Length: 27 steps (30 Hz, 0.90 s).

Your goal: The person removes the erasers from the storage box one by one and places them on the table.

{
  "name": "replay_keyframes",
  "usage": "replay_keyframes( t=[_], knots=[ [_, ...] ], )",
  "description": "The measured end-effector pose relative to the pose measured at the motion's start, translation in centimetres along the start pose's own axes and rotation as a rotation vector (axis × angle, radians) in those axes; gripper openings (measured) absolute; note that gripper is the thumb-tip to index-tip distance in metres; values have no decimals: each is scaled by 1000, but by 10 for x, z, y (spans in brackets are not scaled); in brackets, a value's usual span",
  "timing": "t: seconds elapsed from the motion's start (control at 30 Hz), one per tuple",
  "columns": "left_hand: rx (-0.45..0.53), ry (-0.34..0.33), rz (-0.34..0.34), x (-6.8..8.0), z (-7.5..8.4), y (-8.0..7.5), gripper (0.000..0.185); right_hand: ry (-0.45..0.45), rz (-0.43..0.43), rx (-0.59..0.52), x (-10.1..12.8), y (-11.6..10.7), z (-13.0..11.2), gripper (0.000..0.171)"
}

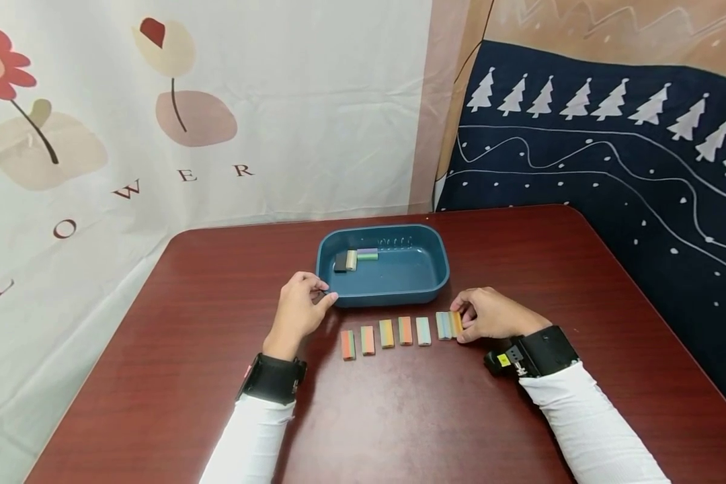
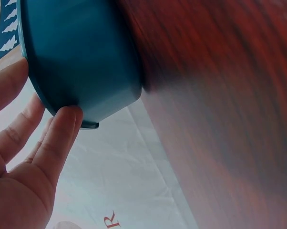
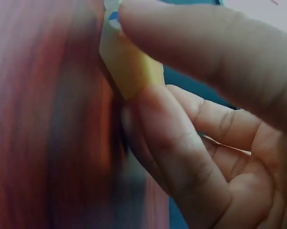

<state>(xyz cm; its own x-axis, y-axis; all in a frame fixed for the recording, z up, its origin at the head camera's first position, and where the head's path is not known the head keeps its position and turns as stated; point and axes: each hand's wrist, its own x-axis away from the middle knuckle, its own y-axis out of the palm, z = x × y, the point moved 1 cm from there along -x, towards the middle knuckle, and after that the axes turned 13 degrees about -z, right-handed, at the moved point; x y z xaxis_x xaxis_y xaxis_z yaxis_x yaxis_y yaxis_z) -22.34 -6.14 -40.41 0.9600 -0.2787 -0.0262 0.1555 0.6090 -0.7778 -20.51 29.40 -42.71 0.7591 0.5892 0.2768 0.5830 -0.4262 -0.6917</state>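
Note:
A dark blue plastic basin point(image 1: 393, 299) stands on the table. My left hand point(image 1: 299, 312) grips its near left corner, and in the left wrist view the fingers of the left hand point(image 2: 34, 148) bend around the rim. My right hand point(image 1: 493, 314) pinches a small yellow-orange block point(image 1: 456, 324) at the right end of a row. Up close in the right wrist view, thumb and finger hold this yellow block point(image 3: 129, 67) by its sides. Directly left of it is a pale blue and cream block point(image 1: 444, 325). Whether the two touch is hard to tell.
Leftward the row continues with a pale blue block point(image 1: 423, 331), an orange block point(image 1: 405, 331), a yellow block point(image 1: 386, 333) and more orange ones. Inside the basin lie a black block point(image 1: 340, 262), a cream block point(image 1: 351, 260) and a purple-green block point(image 1: 367, 254). Printed cloths hang behind the table point(image 1: 218, 376).

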Motion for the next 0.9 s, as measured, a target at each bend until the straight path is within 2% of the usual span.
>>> replay_keyframes(
  t=[0.17,0.37,0.63,0.77,0.9],
  knots=[
    [5,-7,-6,-1,1,-1,20,-13,-4,20,-2,3,-4,47],
    [6,-4,-7,-1,1,-1,21,19,-10,29,0,0,-5,45],
    [-8,-11,-10,-1,2,-3,21,29,-6,16,6,-8,-5,52],
    [-5,-11,-6,-2,2,-3,21,5,45,29,10,-12,-6,38],
    [4,-7,-11,-1,1,-2,21,-48,147,95,13,-17,-11,21]
  ],
)
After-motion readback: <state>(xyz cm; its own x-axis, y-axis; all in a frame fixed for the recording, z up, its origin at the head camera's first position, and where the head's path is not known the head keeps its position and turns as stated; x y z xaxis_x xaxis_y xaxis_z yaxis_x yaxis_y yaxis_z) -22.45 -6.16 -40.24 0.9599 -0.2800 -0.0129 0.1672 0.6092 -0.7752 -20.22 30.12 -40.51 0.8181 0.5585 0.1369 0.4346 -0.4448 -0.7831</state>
